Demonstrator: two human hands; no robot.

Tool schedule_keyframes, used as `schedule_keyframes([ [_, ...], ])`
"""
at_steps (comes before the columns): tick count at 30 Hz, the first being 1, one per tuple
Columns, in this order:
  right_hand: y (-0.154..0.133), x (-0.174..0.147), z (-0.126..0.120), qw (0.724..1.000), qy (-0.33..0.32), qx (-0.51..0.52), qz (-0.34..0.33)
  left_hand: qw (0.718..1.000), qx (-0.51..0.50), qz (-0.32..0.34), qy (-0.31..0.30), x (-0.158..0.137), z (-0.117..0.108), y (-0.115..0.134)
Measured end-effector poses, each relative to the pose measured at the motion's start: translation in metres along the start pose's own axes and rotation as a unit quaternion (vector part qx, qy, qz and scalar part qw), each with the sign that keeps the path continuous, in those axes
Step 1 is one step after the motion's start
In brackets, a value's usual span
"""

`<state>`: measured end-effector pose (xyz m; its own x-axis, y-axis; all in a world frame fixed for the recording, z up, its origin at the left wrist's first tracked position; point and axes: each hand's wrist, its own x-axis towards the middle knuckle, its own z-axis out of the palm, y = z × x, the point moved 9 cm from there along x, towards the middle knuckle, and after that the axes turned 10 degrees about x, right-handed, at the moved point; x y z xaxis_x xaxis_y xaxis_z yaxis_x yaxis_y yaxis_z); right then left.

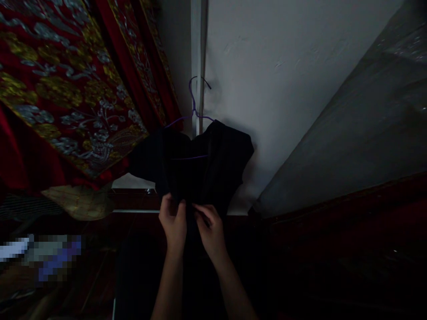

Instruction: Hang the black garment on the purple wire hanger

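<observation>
A dark, short-sleeved garment, seemingly a shirt (228, 155), hangs on a thin purple wire hanger (193, 100) against the wall. Its front falls apart at the neck, where the hanger's lower bar shows. My left hand (173, 220) pinches the shirt's front edge low on the chest. Just to the right, my right hand (211, 226) has its thumb and fingers closed on the cloth of the other front edge. The fingertips of both hands are close together. Any button between them is too dark to make out.
Red cloth with gold and silver embroidery (76, 84) hangs at the left. A pale strip (198, 40) runs down the white wall (283, 80). Grey sheeting (350, 133) slants across the right. A pale bundle (80, 202) and pixelated items (56, 258) lie lower left.
</observation>
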<state>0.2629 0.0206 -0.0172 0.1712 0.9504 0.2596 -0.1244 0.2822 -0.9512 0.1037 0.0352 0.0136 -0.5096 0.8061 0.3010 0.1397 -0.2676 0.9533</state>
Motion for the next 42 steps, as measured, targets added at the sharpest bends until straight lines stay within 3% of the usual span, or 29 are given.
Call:
schedule_keyframes([
  [6, 0.012, 0.009, -0.002, 0.992, 0.075, 0.094, 0.048, 0.997, -0.024, -0.041, -0.054, -0.009, 0.001, 0.007],
  [10, 0.022, 0.005, 0.014, 0.983, 0.042, 0.134, 0.121, 0.994, -0.05, -0.064, -0.072, -0.015, -0.001, 0.007],
  [14, 0.012, 0.001, 0.019, 0.987, 0.014, 0.116, 0.114, 0.987, -0.086, -0.099, -0.09, -0.017, 0.0, 0.001],
  [18, 0.01, 0.0, 0.008, 0.984, 0.025, 0.113, 0.134, 0.975, -0.147, -0.121, -0.112, -0.013, -0.001, -0.011],
  [23, 0.009, 0.0, 0.007, 0.979, -0.042, 0.099, 0.172, 0.946, -0.022, -0.107, -0.306, -0.016, 0.01, -0.036],
  [25, 0.008, -0.002, 0.009, 0.978, -0.06, 0.091, 0.177, 0.938, 0.031, -0.077, -0.335, -0.019, 0.01, -0.043],
  [29, 0.007, -0.005, 0.016, 0.974, -0.067, 0.096, 0.193, 0.952, 0.086, -0.012, -0.293, -0.022, 0.01, -0.039],
  [36, 0.005, 0.007, 0.009, 0.962, 0.036, 0.173, 0.209, 0.96, 0.093, 0.015, -0.265, -0.03, 0.025, -0.024],
  [42, -0.03, 0.062, 0.013, 0.957, 0.066, 0.218, 0.181, 0.96, 0.131, 0.015, -0.247, -0.03, 0.03, -0.054],
])
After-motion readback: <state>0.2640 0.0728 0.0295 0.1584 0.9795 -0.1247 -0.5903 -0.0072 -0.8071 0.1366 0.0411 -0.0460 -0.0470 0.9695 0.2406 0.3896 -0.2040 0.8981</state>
